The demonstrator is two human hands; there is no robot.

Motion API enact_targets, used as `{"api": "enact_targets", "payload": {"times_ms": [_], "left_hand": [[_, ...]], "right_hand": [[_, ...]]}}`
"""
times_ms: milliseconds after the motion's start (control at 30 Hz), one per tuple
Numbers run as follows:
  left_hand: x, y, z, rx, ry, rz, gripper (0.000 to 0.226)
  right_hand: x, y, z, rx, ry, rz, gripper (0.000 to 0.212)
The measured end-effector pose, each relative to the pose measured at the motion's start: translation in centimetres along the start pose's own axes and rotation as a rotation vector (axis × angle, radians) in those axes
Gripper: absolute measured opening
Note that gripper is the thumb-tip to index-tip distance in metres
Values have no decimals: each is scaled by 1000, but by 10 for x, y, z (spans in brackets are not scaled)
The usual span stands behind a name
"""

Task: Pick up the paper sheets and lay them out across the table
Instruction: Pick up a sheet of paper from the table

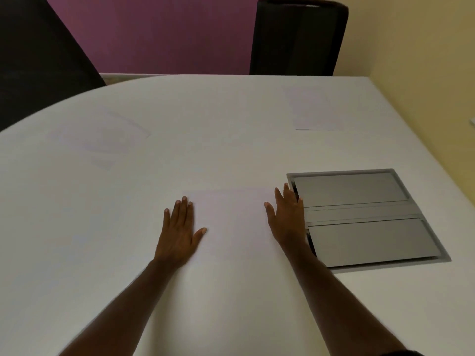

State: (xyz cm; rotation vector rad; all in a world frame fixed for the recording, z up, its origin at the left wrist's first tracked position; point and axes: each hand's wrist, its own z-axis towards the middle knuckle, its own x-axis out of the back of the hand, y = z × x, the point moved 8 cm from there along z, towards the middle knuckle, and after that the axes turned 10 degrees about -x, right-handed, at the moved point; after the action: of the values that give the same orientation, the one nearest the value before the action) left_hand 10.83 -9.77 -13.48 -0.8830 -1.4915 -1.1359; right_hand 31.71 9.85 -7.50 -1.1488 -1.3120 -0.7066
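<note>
A faint white paper sheet (231, 217) lies flat on the white table (218, 124) between my hands. My left hand (180, 229) rests palm down on the sheet's left edge, fingers spread. My right hand (288, 219) lies flat at the sheet's right edge, fingers apart, beside the grey hatch. Another sheet (314, 110) lies at the far right of the table. Overlapping sheets (102, 140) lie at the far left, hard to tell from the tabletop.
A grey metal cable hatch (367, 217) with two lids is set into the table at the right. A black chair (298, 37) stands behind the far edge, another dark chair (38, 60) at the far left. The table's right edge runs diagonally.
</note>
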Motion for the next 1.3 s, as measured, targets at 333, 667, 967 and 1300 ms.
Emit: {"api": "enact_targets", "payload": {"times_ms": [333, 667, 967, 1300], "left_hand": [[-13, -8, -2, 17, 44, 1, 79], [67, -9, 20, -23, 311, -566, 106], [168, 99, 25, -277, -116, -790, 15], [204, 248, -69, -162, 16, -1309, 20]], "right_hand": [[-43, 14, 7, -56, -33, -1, 72], [-1, -16, -19, 41, -58, 407, 36], [141, -7, -100, 266, -98, 622, 53], [110, 153, -252, -349, -421, 1522, 39]]}}
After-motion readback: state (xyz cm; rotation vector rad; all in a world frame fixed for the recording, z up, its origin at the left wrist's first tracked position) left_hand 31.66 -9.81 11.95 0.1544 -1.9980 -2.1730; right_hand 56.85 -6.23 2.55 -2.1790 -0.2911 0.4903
